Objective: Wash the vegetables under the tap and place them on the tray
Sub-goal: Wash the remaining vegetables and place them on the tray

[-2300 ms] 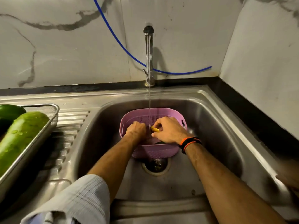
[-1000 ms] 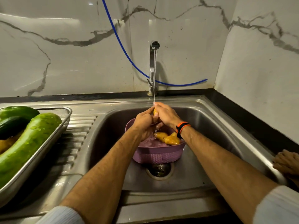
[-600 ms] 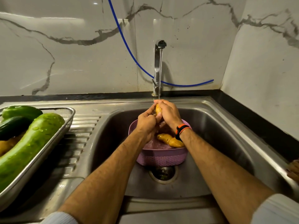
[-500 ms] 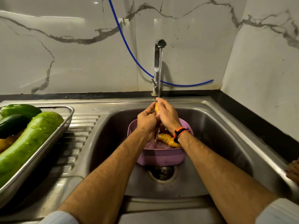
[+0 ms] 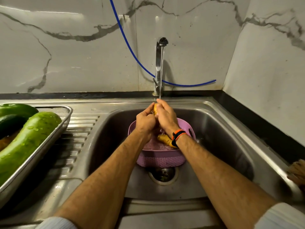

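My left hand and my right hand together grip a small yellow vegetable under the running water from the tap. Only its top shows between my fingers. Below my hands a purple basket stands in the sink over the drain, with another yellow-brown vegetable lying in it. At the left, a steel tray on the drainboard holds a long wet green gourd and other green vegetables.
A blue hose runs down the marble wall behind the tap. A black counter edge borders the sink on the right. Another person's hand rests on the sink's right rim. The drain lies in front of the basket.
My hands rose out of the basket with the yellow vegetable up into the water stream and now rub it there. The other vegetable stayed in the basket.
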`<move>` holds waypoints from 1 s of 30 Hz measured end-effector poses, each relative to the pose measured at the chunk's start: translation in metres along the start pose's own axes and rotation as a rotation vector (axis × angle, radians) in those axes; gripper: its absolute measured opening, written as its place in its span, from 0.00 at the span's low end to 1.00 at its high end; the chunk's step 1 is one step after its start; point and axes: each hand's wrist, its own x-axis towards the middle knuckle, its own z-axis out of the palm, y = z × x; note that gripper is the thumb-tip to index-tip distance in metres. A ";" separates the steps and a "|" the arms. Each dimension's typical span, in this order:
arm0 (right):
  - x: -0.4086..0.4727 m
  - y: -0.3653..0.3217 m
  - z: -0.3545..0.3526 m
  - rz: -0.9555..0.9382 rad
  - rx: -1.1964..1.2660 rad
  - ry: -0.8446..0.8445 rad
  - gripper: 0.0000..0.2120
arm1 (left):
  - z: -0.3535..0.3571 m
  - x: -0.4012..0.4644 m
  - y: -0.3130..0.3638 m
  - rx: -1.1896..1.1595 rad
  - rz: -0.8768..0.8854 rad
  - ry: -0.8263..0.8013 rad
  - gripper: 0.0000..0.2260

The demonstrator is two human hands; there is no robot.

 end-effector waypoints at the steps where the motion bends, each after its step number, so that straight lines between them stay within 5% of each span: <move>1: 0.002 0.001 -0.004 0.013 -0.007 0.000 0.18 | -0.001 -0.002 0.000 0.009 -0.020 -0.024 0.25; 10: -0.001 -0.003 0.002 -0.069 -0.039 0.009 0.18 | 0.002 -0.004 -0.002 -0.042 0.011 0.050 0.24; 16: 0.016 -0.006 -0.010 0.046 0.038 -0.007 0.14 | 0.000 -0.004 -0.001 0.014 -0.037 -0.085 0.25; 20: 0.009 0.003 0.002 -0.082 -0.018 -0.012 0.17 | 0.005 0.004 -0.001 0.043 0.041 0.081 0.22; 25: 0.017 -0.005 -0.008 0.099 0.062 0.025 0.11 | -0.002 -0.002 0.002 0.082 -0.045 -0.078 0.25; 30: 0.009 0.002 -0.002 -0.001 0.030 0.008 0.17 | 0.004 0.012 -0.009 0.142 0.057 0.080 0.22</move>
